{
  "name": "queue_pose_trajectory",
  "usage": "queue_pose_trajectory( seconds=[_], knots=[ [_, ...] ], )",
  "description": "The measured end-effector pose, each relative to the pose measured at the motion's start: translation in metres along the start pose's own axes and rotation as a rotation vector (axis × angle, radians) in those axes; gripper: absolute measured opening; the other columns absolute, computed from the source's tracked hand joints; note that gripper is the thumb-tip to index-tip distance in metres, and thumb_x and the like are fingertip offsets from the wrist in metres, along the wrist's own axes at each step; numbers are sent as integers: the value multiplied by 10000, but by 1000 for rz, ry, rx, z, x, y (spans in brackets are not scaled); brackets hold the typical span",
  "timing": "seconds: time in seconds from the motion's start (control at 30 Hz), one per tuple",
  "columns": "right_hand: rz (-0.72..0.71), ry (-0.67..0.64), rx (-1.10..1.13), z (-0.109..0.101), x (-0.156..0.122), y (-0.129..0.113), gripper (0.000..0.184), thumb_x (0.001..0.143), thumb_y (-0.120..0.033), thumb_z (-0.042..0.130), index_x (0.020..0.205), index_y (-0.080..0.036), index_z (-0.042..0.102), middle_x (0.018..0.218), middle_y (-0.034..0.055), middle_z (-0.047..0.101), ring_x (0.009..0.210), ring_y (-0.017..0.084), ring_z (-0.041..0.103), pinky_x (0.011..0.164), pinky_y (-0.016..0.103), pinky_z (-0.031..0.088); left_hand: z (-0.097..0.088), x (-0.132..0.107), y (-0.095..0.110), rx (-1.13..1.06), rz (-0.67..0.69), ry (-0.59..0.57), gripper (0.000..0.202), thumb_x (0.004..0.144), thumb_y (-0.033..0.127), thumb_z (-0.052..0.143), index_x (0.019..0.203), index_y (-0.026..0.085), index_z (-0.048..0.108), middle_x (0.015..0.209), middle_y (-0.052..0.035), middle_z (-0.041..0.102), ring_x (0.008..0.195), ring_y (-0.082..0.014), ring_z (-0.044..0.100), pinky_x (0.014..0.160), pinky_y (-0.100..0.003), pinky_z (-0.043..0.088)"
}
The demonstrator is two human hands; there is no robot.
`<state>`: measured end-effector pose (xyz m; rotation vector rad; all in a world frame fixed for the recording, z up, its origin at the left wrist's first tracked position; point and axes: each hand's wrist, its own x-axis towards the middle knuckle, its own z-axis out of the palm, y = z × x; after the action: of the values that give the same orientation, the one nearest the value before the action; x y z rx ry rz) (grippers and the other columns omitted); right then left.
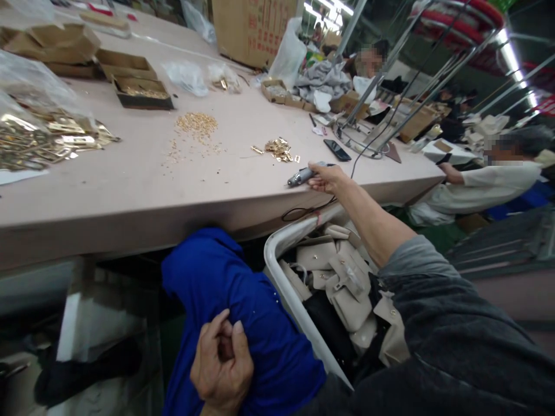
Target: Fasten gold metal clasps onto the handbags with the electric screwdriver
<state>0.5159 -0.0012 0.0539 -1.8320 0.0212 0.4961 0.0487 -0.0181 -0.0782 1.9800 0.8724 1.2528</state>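
My right hand is closed around a grey electric screwdriver at the front edge of the table, its tip pointing left. A thin black cable loops below it. Just beyond lies a small heap of gold-coloured metal plates, with a dark phone to the right. My left hand rests low over the blue cloth on my lap. Its fingers are loosely curled, apart from the thumb, and nothing shows between them.
A white bin beside my right leg holds beige bags. On the pale table lie scattered tiny gold pieces, a small open box and larger gold hardware. A metal stand rises behind. A person sits at right.
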Motion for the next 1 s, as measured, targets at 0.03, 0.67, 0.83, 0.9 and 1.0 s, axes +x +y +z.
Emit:
queue_pose_trajectory(
  seconds=[0.03,0.67,0.83,0.9,1.0],
  knots=[
    [10,-14,3,-4,1,1,261,996,-330,739,958,-136,569,618,25,616,480,144,627,452,224,589,1,0,1,6,-15,-5,239,937,178,702,1162,104,676,754,7,619,482,-83,535,446,-180,465],
    [66,348,-1216,-206,-138,339,332,692,-247,819,961,-105,683,1044,247,705,1050,411,688,889,455,536,1,2,-2,124,-88,9,272,922,246,741,1146,97,701,727,9,625,486,-88,537,471,-203,445],
    [27,420,-1183,-236,-127,317,263,844,-334,640,969,-114,710,1034,216,724,1028,349,688,927,402,508,3,-4,-3,121,-73,-21,286,911,251,740,1163,121,700,770,-5,648,540,-112,577,518,-221,475],
    [-62,494,-1150,-245,-123,291,335,865,-422,602,962,-122,716,1018,198,729,999,344,674,906,398,502,5,-6,-3,104,-76,-33,295,915,258,736,1174,123,696,793,-9,656,548,-113,583,537,-227,489],
    [-324,606,-969,-251,-137,239,413,836,-547,622,842,-149,731,821,124,710,811,302,645,787,384,499,5,-9,-3,83,-102,-61,316,926,290,733,1191,124,691,800,-6,660,549,-110,584,556,-232,500]
  ],
)
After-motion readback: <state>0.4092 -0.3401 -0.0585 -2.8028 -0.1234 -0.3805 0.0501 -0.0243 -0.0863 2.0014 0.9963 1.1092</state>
